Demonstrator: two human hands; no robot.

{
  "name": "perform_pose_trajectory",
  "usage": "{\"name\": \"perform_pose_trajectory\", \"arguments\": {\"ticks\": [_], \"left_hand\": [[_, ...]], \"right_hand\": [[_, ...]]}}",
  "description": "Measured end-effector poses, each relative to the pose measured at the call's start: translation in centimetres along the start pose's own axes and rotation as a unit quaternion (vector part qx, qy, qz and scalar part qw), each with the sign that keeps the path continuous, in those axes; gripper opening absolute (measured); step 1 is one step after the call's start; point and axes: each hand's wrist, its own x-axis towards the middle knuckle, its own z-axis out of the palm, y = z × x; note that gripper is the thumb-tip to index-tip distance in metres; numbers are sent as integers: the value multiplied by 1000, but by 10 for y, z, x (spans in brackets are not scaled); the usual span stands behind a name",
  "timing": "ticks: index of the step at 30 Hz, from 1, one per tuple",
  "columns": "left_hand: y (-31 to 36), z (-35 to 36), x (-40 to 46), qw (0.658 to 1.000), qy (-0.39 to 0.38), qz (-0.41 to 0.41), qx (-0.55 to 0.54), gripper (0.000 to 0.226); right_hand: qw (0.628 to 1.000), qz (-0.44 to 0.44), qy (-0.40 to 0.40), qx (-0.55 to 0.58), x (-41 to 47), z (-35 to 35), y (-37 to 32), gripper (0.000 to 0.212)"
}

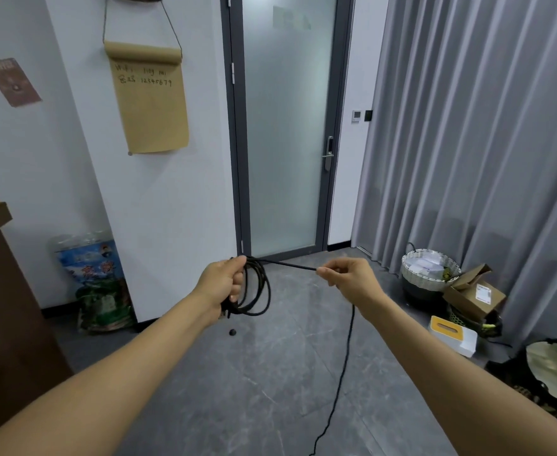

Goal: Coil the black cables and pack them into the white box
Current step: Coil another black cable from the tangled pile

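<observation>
My left hand (223, 284) grips several loops of a black cable (260, 287) at chest height, the coil hanging below my fingers. A taut stretch of the same cable runs right to my right hand (346, 278), which pinches it between thumb and fingers. From my right hand the loose cable tail (343, 373) drops to the grey floor and trails toward the bottom edge. A white box with a yellow slotted top (455, 335) lies on the floor at the right.
A frosted glass door (287, 126) stands ahead, grey curtains (484, 126) to its right. A wicker basket (430, 269), an open cardboard box (474, 296) and dark bags sit at right. A printed sack (96, 281) leans on the left wall beside a brown cabinet (4, 307).
</observation>
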Motion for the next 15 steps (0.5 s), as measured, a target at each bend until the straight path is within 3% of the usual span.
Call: {"name": "perform_pose_trajectory", "arguments": {"ticks": [5,9,12,15], "left_hand": [[3,-25,20,990,141,3,4,31],[1,-29,26,980,187,37,51,28],[-2,-16,28,965,185,98,156,28],[-5,-2,26,939,160,155,261,33]], "right_hand": [[997,38,42,-53,6,-19,19,12],[987,4,57,-153,7,-16,23,9],[964,-71,-17,-254,0,-2,4,11],[937,-148,-129,-287,-10,13,-17,13]]}}
